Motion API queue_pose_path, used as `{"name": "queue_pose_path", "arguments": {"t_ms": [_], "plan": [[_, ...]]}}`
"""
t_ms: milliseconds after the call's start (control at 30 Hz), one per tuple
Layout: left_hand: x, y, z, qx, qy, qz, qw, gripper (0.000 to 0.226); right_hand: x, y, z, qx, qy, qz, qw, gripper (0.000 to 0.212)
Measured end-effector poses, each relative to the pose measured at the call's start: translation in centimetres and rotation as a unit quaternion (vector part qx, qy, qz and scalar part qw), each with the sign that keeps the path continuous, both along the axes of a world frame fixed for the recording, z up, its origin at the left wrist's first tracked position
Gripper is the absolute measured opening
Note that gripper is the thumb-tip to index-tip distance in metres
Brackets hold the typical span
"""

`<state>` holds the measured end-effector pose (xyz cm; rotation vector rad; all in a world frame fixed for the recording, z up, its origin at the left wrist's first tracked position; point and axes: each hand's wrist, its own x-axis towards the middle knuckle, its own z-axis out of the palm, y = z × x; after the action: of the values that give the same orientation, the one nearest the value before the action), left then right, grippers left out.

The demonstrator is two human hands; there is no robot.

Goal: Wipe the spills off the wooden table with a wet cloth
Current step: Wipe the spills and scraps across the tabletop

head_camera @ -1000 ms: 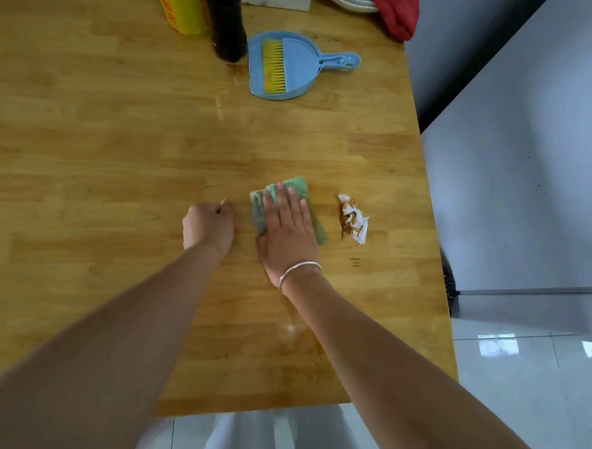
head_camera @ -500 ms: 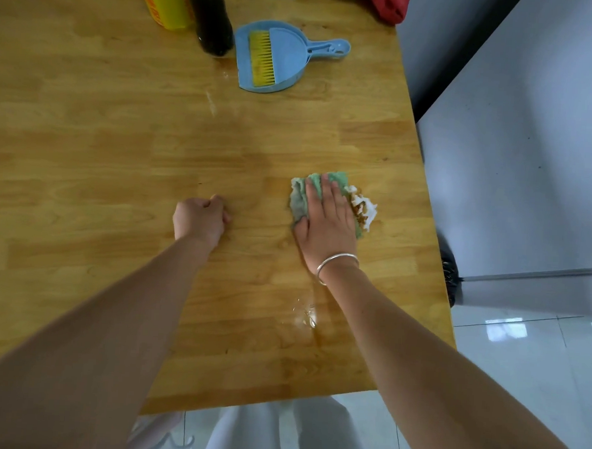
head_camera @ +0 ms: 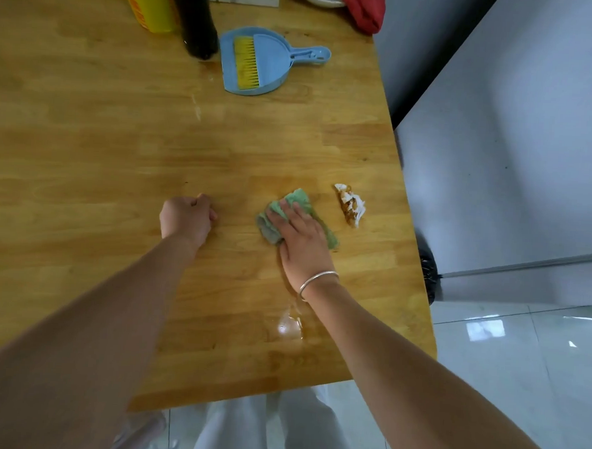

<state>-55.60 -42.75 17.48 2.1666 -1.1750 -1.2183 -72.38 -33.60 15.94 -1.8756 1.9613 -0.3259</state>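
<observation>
Your right hand (head_camera: 302,247) lies flat on the green cloth (head_camera: 298,198), fingers straight and close together, pressing it onto the wooden worktop (head_camera: 120,146) near its right edge. A silver bracelet (head_camera: 317,281) sits on that wrist. Your left hand (head_camera: 187,218) rests on the worktop to the left of the cloth, apart from it, fingers curled into a loose fist with nothing in it. Just right of the cloth, not touching it, lies a crumpled white tissue (head_camera: 351,205) stained brown. A shiny wet patch (head_camera: 289,325) shows on the wood beside your right forearm. At the far end stand a dark bottle (head_camera: 195,23) and a yellow bottle (head_camera: 146,3), with a blue dustpan (head_camera: 272,61) holding a yellow brush (head_camera: 246,62) just beside them.
</observation>
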Motion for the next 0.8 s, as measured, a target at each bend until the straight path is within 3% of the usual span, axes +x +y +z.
{"name": "queue_pose_path", "arguments": {"t_ms": [100,167,267,400,500,667,800], "plan": [[0.0,0.1,0.3,0.007,-0.005,-0.008,1.000,0.042,-1.4,1.0,1.3,-0.013,-0.019,0.033,0.999,0.046],[-0.1,0.1,0.6,0.015,-0.013,-0.011,1.000,0.042,-2.6,1.6,2.8,-0.057,-0.044,0.002,0.997,0.043],[-0.6,0.0,0.7,0.017,-0.035,0.000,0.999,0.047,-4.8,1.9,4.7,-0.113,-0.059,-0.125,0.984,0.042],[-1.4,-0.4,0.9,0.041,-0.061,0.019,0.997,0.050,-8.6,1.4,6.4,-0.153,-0.127,-0.332,0.922,0.042],[-1.5,-0.9,1.2,0.066,-0.062,0.004,0.996,0.047,-11.2,1.2,5.9,-0.102,-0.171,-0.402,0.894,0.044],[-3.5,-0.2,0.9,0.044,-0.035,-0.064,0.996,0.047,-11.8,0.5,3.1,0.013,-0.149,-0.356,0.922,0.045],[-6.1,0.8,0.7,0.040,0.011,-0.123,0.991,0.048,-11.8,-0.2,2.9,0.016,-0.211,-0.375,0.903,0.042]]}}
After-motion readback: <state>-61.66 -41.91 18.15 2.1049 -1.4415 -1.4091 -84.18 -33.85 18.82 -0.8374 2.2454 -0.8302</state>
